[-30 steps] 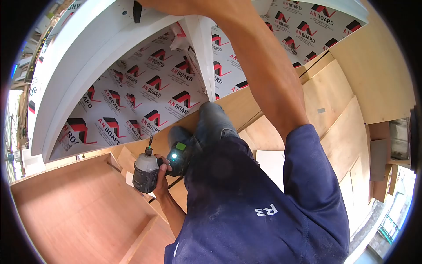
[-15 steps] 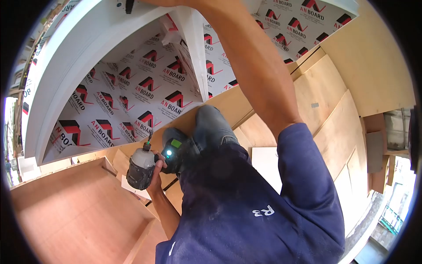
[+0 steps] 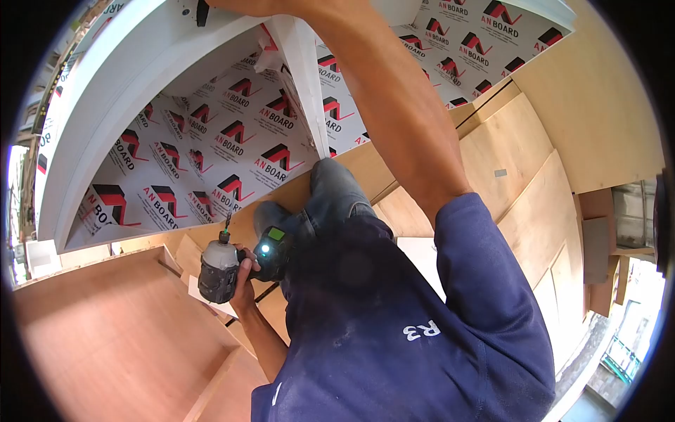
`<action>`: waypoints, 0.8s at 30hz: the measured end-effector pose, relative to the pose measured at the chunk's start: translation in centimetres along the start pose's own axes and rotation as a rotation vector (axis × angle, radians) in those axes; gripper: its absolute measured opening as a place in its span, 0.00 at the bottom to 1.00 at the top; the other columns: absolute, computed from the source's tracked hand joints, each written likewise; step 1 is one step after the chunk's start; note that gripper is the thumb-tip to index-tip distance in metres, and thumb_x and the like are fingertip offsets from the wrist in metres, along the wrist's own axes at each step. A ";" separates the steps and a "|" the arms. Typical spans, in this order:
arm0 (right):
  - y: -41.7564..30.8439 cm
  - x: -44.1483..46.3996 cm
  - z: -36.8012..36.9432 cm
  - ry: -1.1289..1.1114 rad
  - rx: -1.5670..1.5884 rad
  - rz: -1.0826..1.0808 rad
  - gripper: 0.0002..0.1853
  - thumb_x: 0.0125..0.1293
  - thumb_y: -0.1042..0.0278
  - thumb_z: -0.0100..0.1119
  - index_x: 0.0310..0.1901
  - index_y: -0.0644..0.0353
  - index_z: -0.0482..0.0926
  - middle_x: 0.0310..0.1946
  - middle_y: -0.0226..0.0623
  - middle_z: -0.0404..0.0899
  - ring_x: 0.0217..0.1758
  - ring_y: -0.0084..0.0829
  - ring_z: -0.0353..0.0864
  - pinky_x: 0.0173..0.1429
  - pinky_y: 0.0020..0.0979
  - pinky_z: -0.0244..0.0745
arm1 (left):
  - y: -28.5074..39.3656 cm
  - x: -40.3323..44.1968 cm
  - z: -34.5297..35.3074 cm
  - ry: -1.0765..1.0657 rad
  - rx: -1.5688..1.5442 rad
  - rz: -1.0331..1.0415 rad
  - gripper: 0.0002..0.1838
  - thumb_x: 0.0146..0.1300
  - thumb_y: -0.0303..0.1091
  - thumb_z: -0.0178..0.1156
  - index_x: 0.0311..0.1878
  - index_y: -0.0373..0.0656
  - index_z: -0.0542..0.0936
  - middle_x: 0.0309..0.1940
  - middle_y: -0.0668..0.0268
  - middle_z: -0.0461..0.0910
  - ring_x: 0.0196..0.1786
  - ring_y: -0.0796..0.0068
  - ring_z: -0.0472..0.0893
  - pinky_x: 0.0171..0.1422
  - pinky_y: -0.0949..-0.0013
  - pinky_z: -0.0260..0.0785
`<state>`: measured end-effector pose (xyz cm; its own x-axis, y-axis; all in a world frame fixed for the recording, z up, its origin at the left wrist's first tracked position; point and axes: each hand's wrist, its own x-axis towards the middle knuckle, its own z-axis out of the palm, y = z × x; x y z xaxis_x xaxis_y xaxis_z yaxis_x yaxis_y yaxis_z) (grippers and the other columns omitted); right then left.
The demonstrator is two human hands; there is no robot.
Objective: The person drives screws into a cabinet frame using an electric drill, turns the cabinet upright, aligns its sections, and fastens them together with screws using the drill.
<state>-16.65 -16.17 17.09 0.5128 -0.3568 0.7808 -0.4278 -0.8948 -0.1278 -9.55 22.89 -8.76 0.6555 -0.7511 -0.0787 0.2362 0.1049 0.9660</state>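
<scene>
My left hand (image 3: 244, 273) is wrapped round the grip of a grey and black cordless drill (image 3: 219, 264). A thin bit points up from the chuck, close to the lower edge of a white cabinet (image 3: 148, 77) lined with printed ANBOARD film (image 3: 232, 137). On the drill's black base a light glows beside a green patch. My right arm reaches up across the cabinet, and my right hand (image 3: 249, 5) lies at its upper white edge. The top of the picture cuts that hand off, so its fingers are hidden. Near it is a small black piece (image 3: 202, 13) on the white panel.
A white divider (image 3: 304, 84) with loose film stands inside the cabinet. An open wooden box (image 3: 119, 330) lies at lower left. Plywood sheets (image 3: 520, 162) lie on the right, with boards (image 3: 598, 253) stacked beyond. My knees (image 3: 334, 186) are bent against the cabinet's lower edge.
The view has shifted slightly. The drill in my left hand sits a little further left, its bit a bit lower. My right hand stays at the cabinet's upper edge.
</scene>
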 end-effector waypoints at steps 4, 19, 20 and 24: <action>-0.2 0.2 -0.4 -0.091 -0.084 0.000 0.42 0.74 0.33 0.44 0.21 0.67 0.84 0.19 0.50 0.81 0.23 0.45 0.83 0.35 0.45 0.76 | 0.7 -0.1 0.5 0.006 -0.026 -0.074 0.21 0.58 0.25 0.69 0.55 0.37 0.77 0.34 0.60 0.79 0.33 0.71 0.78 0.40 0.69 0.71; -0.1 0.3 0.3 -0.084 -0.113 -0.016 0.41 0.71 0.31 0.50 0.10 0.59 0.74 0.07 0.36 0.68 0.10 0.27 0.64 0.20 0.34 0.62 | 3.1 5.7 0.7 -0.051 0.139 0.043 0.22 0.58 0.28 0.70 0.55 0.38 0.77 0.33 0.63 0.79 0.33 0.72 0.77 0.39 0.70 0.70; 0.1 0.0 0.9 0.012 -0.114 -0.046 0.42 0.71 0.30 0.50 0.10 0.60 0.74 0.07 0.36 0.69 0.10 0.27 0.64 0.21 0.34 0.62 | 3.1 5.4 0.9 -0.033 0.137 0.025 0.22 0.57 0.29 0.71 0.55 0.39 0.77 0.33 0.63 0.79 0.33 0.73 0.77 0.38 0.70 0.70; 0.1 -0.4 1.0 0.231 -0.135 -0.145 0.42 0.71 0.30 0.49 0.09 0.58 0.72 0.06 0.32 0.65 0.10 0.23 0.58 0.20 0.31 0.59 | 3.5 4.3 1.0 -0.076 0.087 -0.059 0.23 0.57 0.32 0.71 0.54 0.40 0.77 0.33 0.64 0.79 0.31 0.74 0.76 0.38 0.70 0.69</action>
<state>-16.21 -16.39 16.14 0.3991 -0.1436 0.9056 -0.4656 -0.8826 0.0652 -6.66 19.34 -5.50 0.5850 -0.8020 -0.1206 0.2076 0.0043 0.9782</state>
